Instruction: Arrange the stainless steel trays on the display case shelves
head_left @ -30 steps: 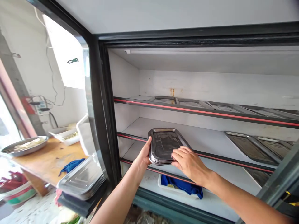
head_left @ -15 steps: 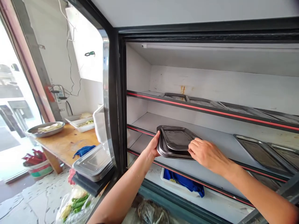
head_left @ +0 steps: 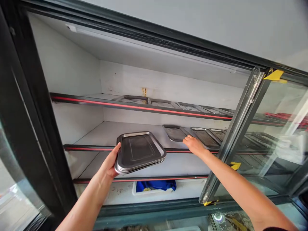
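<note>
My left hand (head_left: 110, 160) grips a stack of dark steel trays (head_left: 139, 152) by its lower left edge, holding it tilted in front of the middle shelf. My right hand (head_left: 194, 145) is apart from that stack and reaches into the display case. Its fingertips are at the front of the middle shelf (head_left: 115, 134), beside a row of similar steel trays (head_left: 204, 137) that lie overlapping there. It seems to hold nothing.
More steel trays (head_left: 168, 104) line the upper shelf, whose front edge has a red stripe. A white tub with blue cloth (head_left: 156, 186) sits on the lowest shelf. A glass sliding door with a metal frame (head_left: 237, 128) covers the case's right part.
My right hand has let go of the stack and moved right to the shelved trays. My left hand keeps the stack, now held flatter. The view has swung right, bringing the sliding door in.
</note>
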The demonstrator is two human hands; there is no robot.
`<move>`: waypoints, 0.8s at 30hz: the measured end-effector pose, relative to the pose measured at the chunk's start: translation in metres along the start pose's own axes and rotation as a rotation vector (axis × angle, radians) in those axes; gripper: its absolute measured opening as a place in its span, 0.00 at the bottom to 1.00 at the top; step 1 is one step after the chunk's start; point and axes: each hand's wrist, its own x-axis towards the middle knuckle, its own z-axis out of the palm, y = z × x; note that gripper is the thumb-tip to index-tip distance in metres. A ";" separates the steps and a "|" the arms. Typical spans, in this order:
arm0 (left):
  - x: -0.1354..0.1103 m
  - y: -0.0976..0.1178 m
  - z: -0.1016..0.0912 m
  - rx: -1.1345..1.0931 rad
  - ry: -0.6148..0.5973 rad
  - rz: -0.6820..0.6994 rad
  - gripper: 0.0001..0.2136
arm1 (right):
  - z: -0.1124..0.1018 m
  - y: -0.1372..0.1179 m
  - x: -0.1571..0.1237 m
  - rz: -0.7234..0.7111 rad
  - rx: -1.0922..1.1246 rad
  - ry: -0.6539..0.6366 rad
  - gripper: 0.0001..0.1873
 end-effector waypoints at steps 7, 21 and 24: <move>-0.002 -0.002 0.001 -0.012 -0.009 0.016 0.19 | 0.056 0.038 0.004 0.105 0.047 -0.135 0.14; 0.002 -0.002 0.002 -0.050 -0.036 -0.011 0.18 | 0.068 0.060 0.012 -0.050 0.306 -0.221 0.15; 0.005 -0.002 0.000 -0.073 -0.073 -0.042 0.20 | 0.072 0.062 0.014 -0.050 0.324 -0.213 0.16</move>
